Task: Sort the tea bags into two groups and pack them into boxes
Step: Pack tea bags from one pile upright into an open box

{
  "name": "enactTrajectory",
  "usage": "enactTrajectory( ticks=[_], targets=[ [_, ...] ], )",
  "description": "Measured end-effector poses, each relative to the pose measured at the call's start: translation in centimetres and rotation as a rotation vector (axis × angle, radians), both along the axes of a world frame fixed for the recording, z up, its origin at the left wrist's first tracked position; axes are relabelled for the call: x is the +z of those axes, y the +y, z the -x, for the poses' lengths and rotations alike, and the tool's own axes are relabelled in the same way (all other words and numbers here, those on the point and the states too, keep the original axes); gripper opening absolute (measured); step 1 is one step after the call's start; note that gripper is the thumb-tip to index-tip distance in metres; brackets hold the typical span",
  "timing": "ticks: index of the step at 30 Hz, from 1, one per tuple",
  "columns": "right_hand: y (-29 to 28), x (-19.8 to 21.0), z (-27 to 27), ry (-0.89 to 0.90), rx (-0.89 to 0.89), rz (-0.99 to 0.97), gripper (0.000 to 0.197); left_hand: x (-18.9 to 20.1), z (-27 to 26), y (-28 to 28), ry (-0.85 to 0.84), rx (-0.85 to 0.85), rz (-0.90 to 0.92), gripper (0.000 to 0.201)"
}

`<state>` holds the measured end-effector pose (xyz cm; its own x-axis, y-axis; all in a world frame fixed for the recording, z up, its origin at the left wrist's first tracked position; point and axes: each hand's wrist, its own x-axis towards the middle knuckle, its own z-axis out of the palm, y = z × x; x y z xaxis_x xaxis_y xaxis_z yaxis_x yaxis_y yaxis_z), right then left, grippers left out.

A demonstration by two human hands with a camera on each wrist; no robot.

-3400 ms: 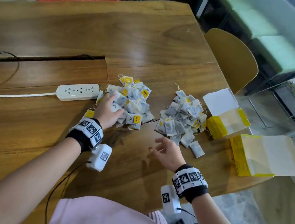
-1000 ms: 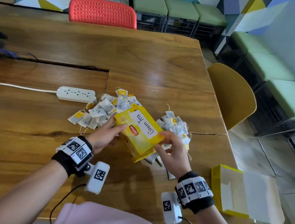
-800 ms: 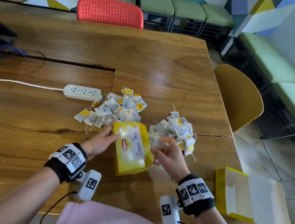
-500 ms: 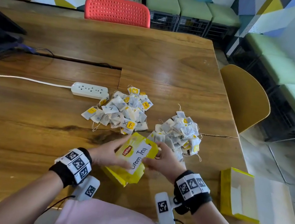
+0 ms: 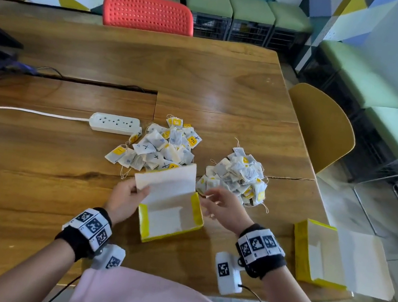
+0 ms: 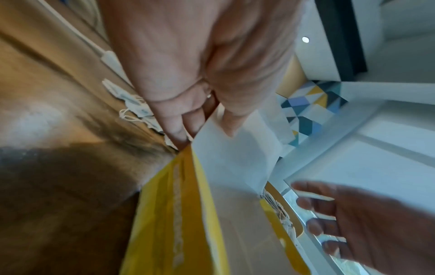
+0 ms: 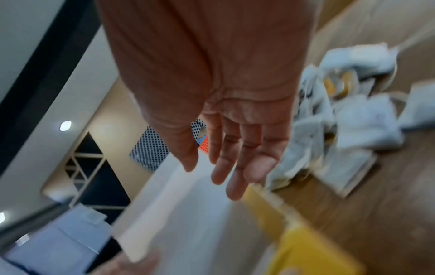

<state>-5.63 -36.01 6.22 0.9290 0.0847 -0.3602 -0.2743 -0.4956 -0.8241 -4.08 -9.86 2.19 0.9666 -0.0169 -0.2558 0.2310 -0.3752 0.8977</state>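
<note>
So far we have two sorted tea-bag piles (image 5: 159, 148) (image 5: 237, 177) mid-table; our left hand (image 5: 126, 198) pinches the empty box's (image 5: 170, 221) lid, right hand (image 5: 222, 207) loose; packing remains.

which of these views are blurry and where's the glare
Head view: mostly sharp, glare streaks across the wooden table, edges bowed. Right wrist view: motion blur smears the tea bags and yellow box. Left wrist view: softer blur, dark shadow at lower left.

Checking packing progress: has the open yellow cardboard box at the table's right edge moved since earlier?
Yes. The open yellow cardboard box sits nearer the person, farther from the right tea-bag pile along the table's right edge.
</note>
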Motion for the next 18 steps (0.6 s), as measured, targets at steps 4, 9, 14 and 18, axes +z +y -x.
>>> enactTrajectory(
  ticks=[4,9,14,18],
  targets=[
    [-4.2,-1.5,1.0,-0.017,-0.013,0.29,0.023,-0.4,0.0,-0.3,-0.011,0.046,0.015,0.027],
    [-7.6,-2.2,1.3,0.035,-0.062,0.379,0.027,-2.0,0.1,-1.1,0.138,0.044,-0.083,0.06],
    [-9.3,-2.1,-0.9,-0.133,-0.208,0.396,0.025,-1.1,0.3,-1.9,-0.12,0.058,-0.325,0.07],
    [-9.8,-2.2,-4.8,-0.234,-0.205,0.459,0.04,0.1,1.1,-2.8,-0.38,0.075,-0.409,0.043]
  ],
)
